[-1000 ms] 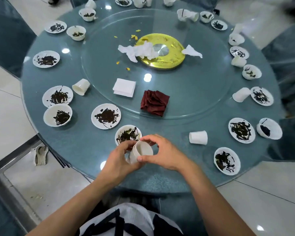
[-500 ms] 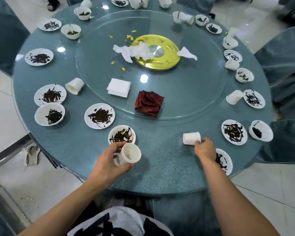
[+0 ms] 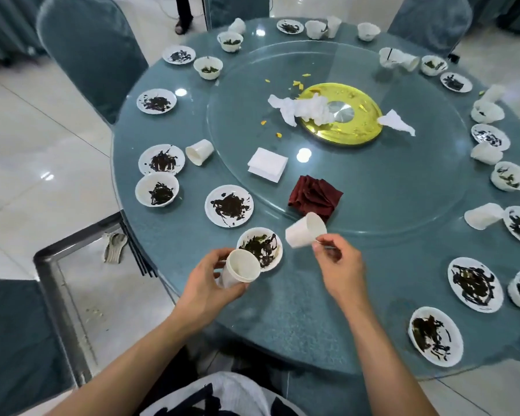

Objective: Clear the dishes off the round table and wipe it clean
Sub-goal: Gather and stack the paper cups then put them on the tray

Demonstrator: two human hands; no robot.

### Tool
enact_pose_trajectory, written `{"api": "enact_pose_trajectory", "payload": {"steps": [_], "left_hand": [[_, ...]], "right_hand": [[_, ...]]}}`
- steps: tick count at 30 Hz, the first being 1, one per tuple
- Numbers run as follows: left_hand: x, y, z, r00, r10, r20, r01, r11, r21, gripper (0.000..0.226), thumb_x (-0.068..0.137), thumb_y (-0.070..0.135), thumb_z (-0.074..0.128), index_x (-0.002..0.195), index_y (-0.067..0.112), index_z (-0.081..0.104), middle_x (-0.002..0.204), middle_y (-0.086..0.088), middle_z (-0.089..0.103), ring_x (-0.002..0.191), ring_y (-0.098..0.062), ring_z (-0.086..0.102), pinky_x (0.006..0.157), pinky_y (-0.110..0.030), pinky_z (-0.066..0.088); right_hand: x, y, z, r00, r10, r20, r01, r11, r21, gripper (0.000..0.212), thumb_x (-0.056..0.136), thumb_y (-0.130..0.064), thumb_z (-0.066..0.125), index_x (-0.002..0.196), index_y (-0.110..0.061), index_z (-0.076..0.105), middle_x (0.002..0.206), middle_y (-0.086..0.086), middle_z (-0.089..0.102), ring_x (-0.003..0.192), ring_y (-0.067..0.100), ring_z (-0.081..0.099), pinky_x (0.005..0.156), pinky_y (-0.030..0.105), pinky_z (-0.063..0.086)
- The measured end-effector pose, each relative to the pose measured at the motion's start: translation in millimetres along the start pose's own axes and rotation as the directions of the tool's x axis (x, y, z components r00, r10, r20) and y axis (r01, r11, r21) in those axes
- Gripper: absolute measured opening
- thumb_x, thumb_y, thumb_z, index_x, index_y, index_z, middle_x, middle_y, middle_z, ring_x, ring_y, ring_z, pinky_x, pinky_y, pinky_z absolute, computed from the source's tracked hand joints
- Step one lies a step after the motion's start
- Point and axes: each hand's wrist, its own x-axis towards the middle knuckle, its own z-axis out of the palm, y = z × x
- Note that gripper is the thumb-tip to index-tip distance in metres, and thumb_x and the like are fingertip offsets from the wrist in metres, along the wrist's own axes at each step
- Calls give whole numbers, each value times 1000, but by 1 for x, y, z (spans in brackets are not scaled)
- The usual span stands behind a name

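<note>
Right hand (image 3: 339, 265) picked second cup (image 3: 305, 230) off table, now lifted near left.

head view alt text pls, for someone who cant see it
A person's left hand grips a white paper cup while the right hand pinches a second cup by its rim, above a round teal table. Smeared white plates, bowls and tipped cups ring the edge; a dark red cloth and crumpled napkins lie on the glass turntable.

Bare table (image 3: 297, 310) before the hands, soiled bowl (image 3: 260, 249) beside, plates ringing
</note>
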Motion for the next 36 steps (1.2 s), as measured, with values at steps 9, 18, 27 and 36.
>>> {"api": "enact_pose_trajectory", "payload": {"steps": [9, 18, 27, 36], "left_hand": [[-46, -35, -55, 952, -111, -286, 91, 993, -81, 61, 69, 22, 93, 114, 41, 57, 109, 30, 64, 98, 2, 62, 82, -16, 49], [-154, -73, -131, 835, -222, -504, 130, 969, -210, 64, 71, 31, 91, 125, 37, 59, 117, 24, 67, 106, 1, 64, 91, -21, 51], [-322, -128, -208, 647, -330, -687, 175, 942, -287, 66, 70, 28, 93, 122, 41, 55, 116, 27, 63, 107, 1, 62, 88, -16, 52], [-463, -185, -278, 479, -431, -764, 169, 900, -402, 65, 69, 21, 93, 118, 42, 55, 114, 25, 65, 106, 1, 62, 87, -18, 51]], "right_hand": [[-35, -95, 92, 705, -400, 586, 477, 879, 27, 14, 86, -22, 72, 96, -32, 72, 97, -17, 64, 97, 4, 61, 91, 28, 48], [-124, -152, 190, 329, -378, 865, 650, 756, 83, 21, 83, -45, 63, 98, -34, 73, 103, -12, 63, 100, 10, 58, 94, 43, 47], [-292, -194, 263, 237, -385, 892, 633, 758, 159, 54, 90, -20, 60, 137, -42, 44, 123, -16, 52, 108, 0, 52, 96, 24, 45], [-427, -213, 349, 188, -451, 872, 795, 591, 134, 42, 91, -30, 56, 133, -26, 54, 127, -6, 55, 114, 16, 55, 99, 40, 47]]}}
